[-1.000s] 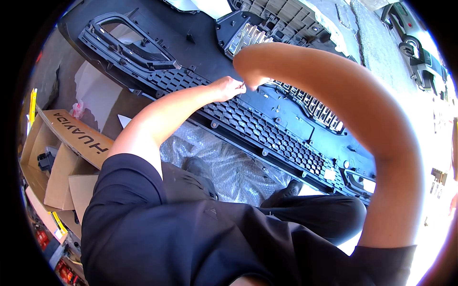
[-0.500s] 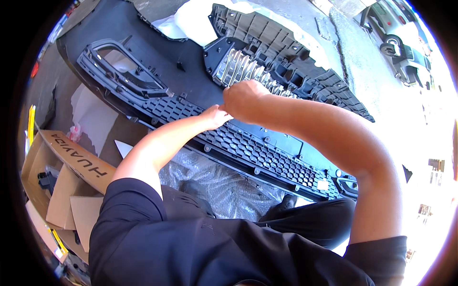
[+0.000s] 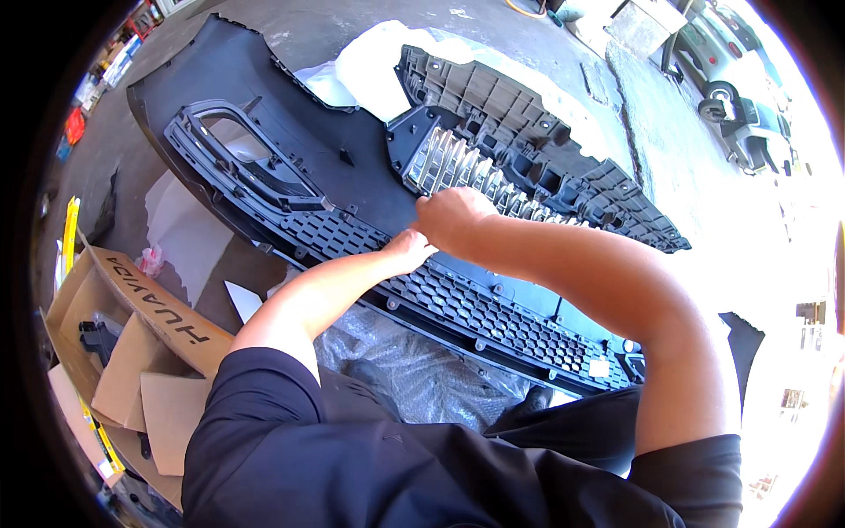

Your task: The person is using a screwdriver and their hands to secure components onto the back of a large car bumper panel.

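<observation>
Underneath, black bumper (image 3: 352, 187), left grip (image 3: 410, 250), right grip (image 3: 456, 222) above

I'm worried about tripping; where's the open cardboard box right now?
In the head view, the open cardboard box is at the lower left, beside the person's left sleeve and just below the crumpled pink plastic.

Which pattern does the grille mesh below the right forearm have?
The grille mesh has a dark, honeycomb-like pattern, seen best in the head view.
</observation>
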`<state>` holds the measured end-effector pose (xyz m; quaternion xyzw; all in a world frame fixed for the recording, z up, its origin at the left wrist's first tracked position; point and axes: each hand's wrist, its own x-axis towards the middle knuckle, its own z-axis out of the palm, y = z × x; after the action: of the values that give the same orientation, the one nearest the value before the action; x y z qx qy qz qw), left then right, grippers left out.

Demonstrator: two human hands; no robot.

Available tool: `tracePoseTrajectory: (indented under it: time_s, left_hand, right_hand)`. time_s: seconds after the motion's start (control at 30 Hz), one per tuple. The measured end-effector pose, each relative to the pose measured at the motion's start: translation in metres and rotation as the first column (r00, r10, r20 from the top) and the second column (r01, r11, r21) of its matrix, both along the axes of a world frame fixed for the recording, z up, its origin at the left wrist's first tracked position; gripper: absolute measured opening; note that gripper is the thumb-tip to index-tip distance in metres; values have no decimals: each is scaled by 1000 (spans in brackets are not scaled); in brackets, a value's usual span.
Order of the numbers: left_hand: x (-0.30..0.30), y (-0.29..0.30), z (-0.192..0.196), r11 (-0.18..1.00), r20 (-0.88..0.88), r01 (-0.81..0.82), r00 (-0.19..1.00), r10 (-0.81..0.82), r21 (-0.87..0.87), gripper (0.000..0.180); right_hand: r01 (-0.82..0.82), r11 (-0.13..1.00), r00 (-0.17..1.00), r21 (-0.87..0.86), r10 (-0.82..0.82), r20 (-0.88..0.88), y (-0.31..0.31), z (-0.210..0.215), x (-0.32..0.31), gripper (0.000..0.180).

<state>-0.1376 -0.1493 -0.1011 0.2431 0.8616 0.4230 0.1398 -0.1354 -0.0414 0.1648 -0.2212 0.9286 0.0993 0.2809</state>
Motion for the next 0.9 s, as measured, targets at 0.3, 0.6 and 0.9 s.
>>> tracePoseTrajectory:
  time_s: [0.3,0.6,0.9]
  left_hand:
    - [0,-6,19,980,128,125,986,-105,-152,34]
    - [0,-1,25,965,138,146,983,-118,-219,37]
    - [-5,3,-36,986,108,12,994,-30,167,55]
  right_hand:
    - [-247,969,969,9,248,-25,17,3,-4,27]
    - [-190,959,982,-210,185,-46,30,-5,3,38]
    - [191,966,973,-176,-210,-97,10,-30,6,43]
